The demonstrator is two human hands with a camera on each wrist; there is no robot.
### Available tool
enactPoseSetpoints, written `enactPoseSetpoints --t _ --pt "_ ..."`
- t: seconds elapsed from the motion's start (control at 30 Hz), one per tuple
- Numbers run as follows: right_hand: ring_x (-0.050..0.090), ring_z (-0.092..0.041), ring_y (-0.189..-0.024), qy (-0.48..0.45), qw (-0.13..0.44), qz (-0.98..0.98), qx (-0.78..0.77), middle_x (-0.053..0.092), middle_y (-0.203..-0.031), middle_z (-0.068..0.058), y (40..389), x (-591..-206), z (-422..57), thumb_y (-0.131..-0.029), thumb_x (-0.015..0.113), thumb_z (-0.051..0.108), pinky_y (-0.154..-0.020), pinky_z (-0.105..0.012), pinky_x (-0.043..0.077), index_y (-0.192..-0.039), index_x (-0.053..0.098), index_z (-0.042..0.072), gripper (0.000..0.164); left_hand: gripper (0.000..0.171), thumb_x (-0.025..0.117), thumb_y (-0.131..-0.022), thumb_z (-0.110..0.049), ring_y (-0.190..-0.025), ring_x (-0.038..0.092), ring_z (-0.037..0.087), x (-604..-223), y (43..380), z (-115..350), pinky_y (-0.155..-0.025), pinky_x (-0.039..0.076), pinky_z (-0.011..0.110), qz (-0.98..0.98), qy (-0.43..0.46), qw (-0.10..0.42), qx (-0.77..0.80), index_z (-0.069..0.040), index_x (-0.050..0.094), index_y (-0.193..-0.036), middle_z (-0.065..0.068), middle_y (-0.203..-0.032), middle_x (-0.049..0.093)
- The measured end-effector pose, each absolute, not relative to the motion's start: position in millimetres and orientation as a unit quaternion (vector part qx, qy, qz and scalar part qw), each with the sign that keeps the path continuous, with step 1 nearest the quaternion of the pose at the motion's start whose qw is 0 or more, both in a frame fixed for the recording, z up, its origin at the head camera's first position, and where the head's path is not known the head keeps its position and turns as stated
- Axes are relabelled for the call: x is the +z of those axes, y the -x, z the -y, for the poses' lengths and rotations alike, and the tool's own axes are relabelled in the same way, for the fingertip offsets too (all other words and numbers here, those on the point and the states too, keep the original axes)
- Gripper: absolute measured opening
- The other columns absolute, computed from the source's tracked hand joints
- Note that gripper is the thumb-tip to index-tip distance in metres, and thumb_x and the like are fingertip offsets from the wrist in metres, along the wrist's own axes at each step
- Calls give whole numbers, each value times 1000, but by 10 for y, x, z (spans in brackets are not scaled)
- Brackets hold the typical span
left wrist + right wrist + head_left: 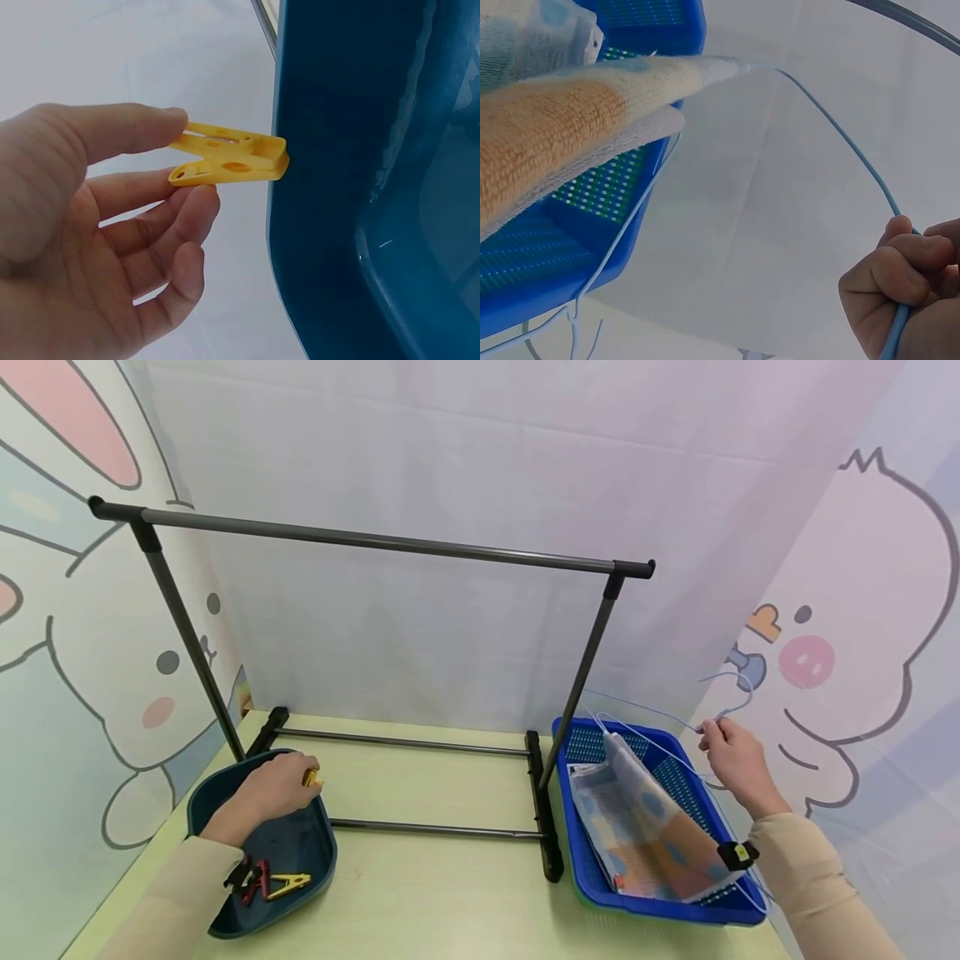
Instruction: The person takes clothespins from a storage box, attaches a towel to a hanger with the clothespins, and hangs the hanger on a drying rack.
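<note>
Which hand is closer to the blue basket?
The right hand, just right of the basket; the left hand is by the tub, across the rack.

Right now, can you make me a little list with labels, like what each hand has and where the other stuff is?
Left hand: pinches a yellow clip
Right hand: grips a blue hanger
Patterned cloth: in or just over the blue basket, hanger wire coming out of one end
Dark tub: has red and yellow clips inside
Rack: stands on the table, basket beside its right end
</note>
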State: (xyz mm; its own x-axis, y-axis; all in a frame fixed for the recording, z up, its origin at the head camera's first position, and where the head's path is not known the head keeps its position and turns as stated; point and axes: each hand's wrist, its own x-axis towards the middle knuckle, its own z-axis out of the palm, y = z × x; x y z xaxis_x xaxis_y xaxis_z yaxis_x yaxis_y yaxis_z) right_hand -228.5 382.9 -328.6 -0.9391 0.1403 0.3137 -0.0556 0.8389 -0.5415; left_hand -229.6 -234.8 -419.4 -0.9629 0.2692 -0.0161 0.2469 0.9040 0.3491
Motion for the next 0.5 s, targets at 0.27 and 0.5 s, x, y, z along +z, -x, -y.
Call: enactPoseSetpoints --t 0.27,0.5 --pt "46 -25 -66 18 180 942 284 56 -83 -16 2223 -3178 -3809 -103 28 35 -53 -33 38 -92 54 -1 46 16 65 -87 -14 -57 46 15 -4186 2282 2310 -50 38 31 -976 -126 23 177 -1 63 -96 2 -70 50" --pt "46 -25 -67 7 186 942 281 57 -87 -18 2199 -3105 -3823 -103 30 34 -53 -32 38 -92 55 -1 45 28 66 -86 -16 -60 48 15 -4164 2284 2264 -53 42 31 -975 -133 -2 181 5 63 -105 3 -76 58"
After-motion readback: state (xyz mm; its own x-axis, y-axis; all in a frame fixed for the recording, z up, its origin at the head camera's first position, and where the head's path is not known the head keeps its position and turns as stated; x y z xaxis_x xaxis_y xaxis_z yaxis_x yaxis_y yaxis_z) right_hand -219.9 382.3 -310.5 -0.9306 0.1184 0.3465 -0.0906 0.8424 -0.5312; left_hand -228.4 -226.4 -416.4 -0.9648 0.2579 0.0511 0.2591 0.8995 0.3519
